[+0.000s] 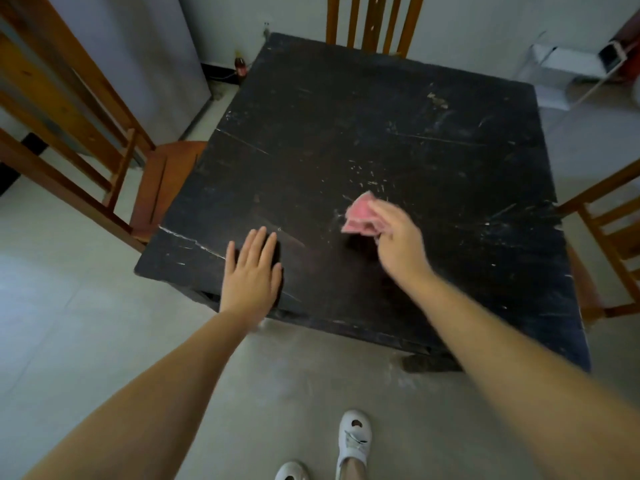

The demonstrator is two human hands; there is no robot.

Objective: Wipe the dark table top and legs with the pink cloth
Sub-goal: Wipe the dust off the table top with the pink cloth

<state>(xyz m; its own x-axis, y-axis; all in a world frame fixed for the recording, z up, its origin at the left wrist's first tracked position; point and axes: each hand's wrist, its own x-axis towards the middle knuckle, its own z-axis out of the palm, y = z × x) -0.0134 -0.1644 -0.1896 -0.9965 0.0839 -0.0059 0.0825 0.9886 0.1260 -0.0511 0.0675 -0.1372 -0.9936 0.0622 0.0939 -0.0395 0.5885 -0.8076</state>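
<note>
The dark square table (381,133) fills the middle of the head view, its top scratched and flecked with pale marks. My right hand (398,240) grips the crumpled pink cloth (360,214) on the table top, right of the middle near the front. My left hand (251,271) lies flat with straight fingers on the top near the front left edge. One dark table leg (429,362) shows below the front edge; the other legs are hidden.
Wooden chairs stand around the table: one at the left (104,133), one at the far side (374,22), one at the right (609,237). A bottle (240,65) stands on the floor by the far wall. My white shoes (353,441) are on the grey floor.
</note>
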